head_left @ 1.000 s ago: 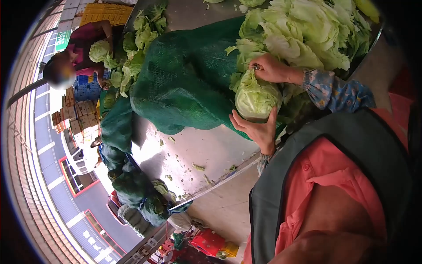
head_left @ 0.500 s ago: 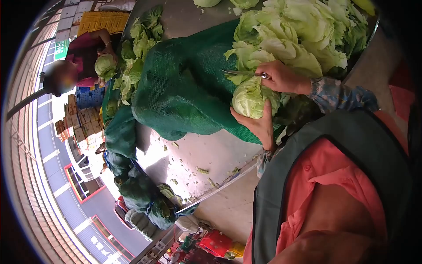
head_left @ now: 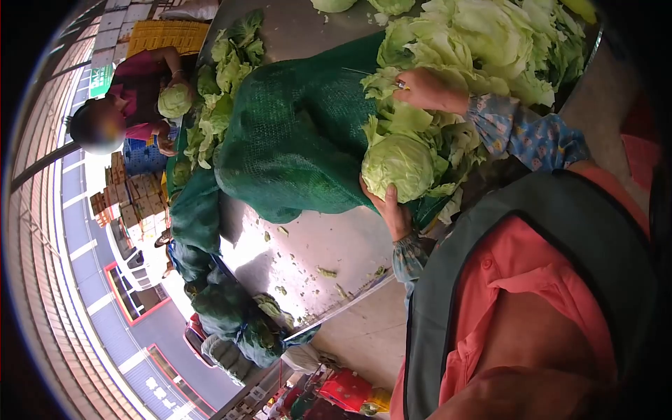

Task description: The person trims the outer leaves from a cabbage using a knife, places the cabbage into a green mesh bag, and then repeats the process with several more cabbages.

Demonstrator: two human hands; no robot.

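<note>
A round pale-green cabbage [head_left: 397, 166] rests on the green mesh sack, some of its outer leaves loose and folded back. Around its near side curls my left hand [head_left: 393, 210], thumb pressed on the surface and the other fingers mostly hidden beneath. My right hand [head_left: 432, 91] is closed round a knife [head_left: 402, 85] above the cabbage, beside the torn leaves. Only a bit of the handle and a thin line of blade show. Under the cabbage spreads the full green mesh sack [head_left: 294, 140].
Loose outer leaves [head_left: 483, 42] are heaped beyond my right hand. Leaf scraps litter the metal table [head_left: 315, 245]. At the left, another person [head_left: 140, 84] holds a cabbage [head_left: 174, 101] near more leaves. Filled mesh sacks [head_left: 217, 308] line the table's left side.
My right hand has moved up and left with the knife, away from the cabbage. The cabbage has turned and shifted slightly toward me, and its outer leaves now stand away from it.
</note>
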